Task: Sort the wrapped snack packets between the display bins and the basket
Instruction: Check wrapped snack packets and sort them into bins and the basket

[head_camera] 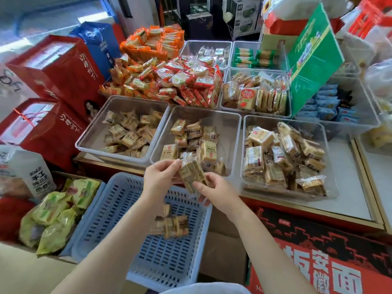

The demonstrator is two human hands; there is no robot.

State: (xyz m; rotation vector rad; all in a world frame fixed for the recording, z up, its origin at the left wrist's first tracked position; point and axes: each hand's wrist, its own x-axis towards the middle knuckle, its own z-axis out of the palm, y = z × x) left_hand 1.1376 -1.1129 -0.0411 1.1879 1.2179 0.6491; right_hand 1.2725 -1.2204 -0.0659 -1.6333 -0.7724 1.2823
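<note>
Together, both hands hold a small stack of wrapped snack packets (193, 174) above the far rim of the blue basket (118, 211), just in front of the middle front bin (233, 132). The left hand (159, 177) pinches the stack's upper end between thumb and curled fingers; the right hand (216, 190) grips the lower end, thumb on top, fingers curled underneath. How many packets are in the stack cannot be counted, as the wrappers blur together; it looks like three or four.

Inside the basket lies a loose cluster of similar packets (171, 224), roughly five, partly hidden by the left forearm.

Three clear bins form the front row: the left front bin (93, 132) holds a low scatter of tan packets, the middle one about a dozen, and the right front bin (331, 166) a fuller heap. Behind them sit further clear bins, one with upright tan packets (254, 96), one with green-wrapped bars (252, 57), one with pale small packets (212, 53), and one with blue packets (326, 105) partly hidden by a green carton (311, 60). A mound of red and orange packets (169, 81) covers whatever container lies beneath it.

Two red gift boxes (57, 66) stand at left, and yellow-green bags (55, 217) fill a box beside the basket. The print on most wrappers is too small to read.
</note>
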